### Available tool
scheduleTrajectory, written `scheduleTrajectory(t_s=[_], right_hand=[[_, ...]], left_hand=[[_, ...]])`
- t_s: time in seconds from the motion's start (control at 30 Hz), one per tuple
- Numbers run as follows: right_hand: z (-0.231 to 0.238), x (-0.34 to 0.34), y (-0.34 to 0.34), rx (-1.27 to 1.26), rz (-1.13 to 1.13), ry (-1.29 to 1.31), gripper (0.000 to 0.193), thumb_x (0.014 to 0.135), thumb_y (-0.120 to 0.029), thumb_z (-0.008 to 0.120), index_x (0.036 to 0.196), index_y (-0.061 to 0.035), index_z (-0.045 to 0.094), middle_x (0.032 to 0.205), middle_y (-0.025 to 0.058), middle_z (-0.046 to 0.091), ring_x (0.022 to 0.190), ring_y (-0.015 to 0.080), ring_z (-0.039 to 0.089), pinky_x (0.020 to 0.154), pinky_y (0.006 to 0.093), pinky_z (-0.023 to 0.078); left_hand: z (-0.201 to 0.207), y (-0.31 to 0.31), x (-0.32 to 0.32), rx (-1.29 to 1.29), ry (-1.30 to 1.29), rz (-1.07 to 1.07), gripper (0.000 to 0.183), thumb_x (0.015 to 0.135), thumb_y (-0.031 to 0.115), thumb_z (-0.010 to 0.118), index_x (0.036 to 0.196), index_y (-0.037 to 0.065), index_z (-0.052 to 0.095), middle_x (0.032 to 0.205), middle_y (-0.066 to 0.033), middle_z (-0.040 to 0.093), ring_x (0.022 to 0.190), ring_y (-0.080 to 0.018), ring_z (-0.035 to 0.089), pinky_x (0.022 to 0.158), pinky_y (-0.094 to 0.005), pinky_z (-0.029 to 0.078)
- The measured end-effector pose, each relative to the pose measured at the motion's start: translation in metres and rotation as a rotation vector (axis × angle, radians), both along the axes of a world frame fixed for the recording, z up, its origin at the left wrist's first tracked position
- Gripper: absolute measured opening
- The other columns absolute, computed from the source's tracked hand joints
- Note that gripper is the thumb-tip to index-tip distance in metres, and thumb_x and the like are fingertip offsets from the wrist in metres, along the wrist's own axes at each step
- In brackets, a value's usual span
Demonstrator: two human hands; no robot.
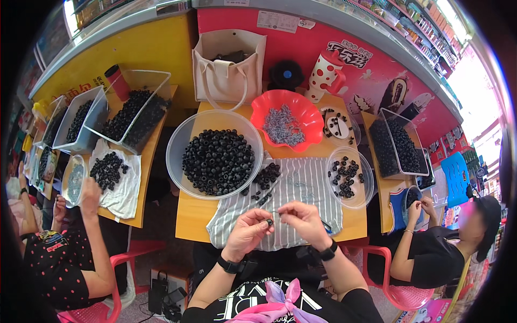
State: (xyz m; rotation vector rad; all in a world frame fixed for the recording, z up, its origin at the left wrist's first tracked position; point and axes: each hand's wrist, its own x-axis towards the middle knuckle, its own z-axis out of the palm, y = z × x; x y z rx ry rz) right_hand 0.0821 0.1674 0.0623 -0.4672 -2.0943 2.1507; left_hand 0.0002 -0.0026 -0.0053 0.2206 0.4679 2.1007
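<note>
Left hand point(243, 234), over the near side of the counter point(194, 218), with thumb and fingers closed on a small black bead-like piece point(270, 222); right hand point(304, 223), just beside it, with fingertips drawn together, any object between them too small to tell. Beneath both, a grey-and-white striped cloth point(313, 176). Farther out: a loose heap of black pieces point(267, 174) on the cloth; to the left, a large clear bowl point(175, 157) of similar pieces; to the right, a round clear dish point(369, 185) holding fewer; at the far side, a red scalloped bowl point(313, 126) of small greyish pieces.
</note>
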Motion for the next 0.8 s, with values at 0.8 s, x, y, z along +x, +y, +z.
scheduleTrajectory(t_s=[0.8], right_hand=[[-0.019,0.020,-0.028,0.031,-0.032,0.278,0.014,0.081,0.012,0.062,0.090,0.0026,0.066,0.086,0.0078,0.063,0.079,0.0141,0.062,0.070,0.0245,0.049]], left_hand=[[0.003,-0.001,0.002,-0.076,0.107,-0.026,0.013,0.088,-0.001,0.064,0.100,-0.002,0.062,0.100,-0.0104,0.059,0.080,-0.0156,0.062,0.073,-0.0268,0.052]])
